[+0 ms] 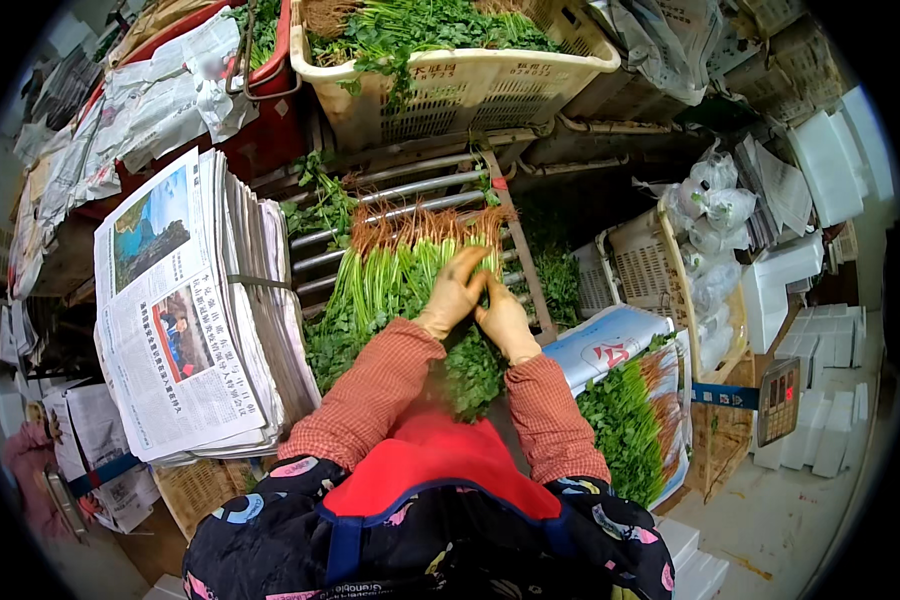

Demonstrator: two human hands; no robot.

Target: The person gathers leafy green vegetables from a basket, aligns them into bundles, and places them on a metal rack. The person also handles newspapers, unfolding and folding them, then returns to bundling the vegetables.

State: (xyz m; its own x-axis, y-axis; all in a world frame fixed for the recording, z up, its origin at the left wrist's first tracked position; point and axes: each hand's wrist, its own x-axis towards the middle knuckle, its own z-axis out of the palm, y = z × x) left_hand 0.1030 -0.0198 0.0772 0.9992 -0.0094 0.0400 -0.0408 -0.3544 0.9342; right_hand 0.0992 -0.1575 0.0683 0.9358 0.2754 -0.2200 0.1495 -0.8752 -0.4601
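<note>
Leafy green stems with reddish-brown roots, resembling celery or coriander (pixel 390 281), lie in a wide row across a rack of metal bars (pixel 316 260). Their roots point away from me and their leaves toward me. My left hand (pixel 454 292) rests over the right end of the row, fingers reaching along the stems. Close beside it, fingertips nearly meeting, is my right hand (pixel 506 319). Both seem to wear thin yellowish gloves. A leafy clump (pixel 474 371) hangs below and between them. Whether either hand grips stems is hidden by the fingers.
A strapped newspaper stack (pixel 187 300) stands left of the rack. Behind it is a cream plastic crate (pixel 450 82) of greens. At right, more rooted greens (pixel 626 427) lie on printed paper, near a digital scale display (pixel 780 401) and a crate of plastic bags (pixel 679 300). Another person (pixel 34 476) is far left.
</note>
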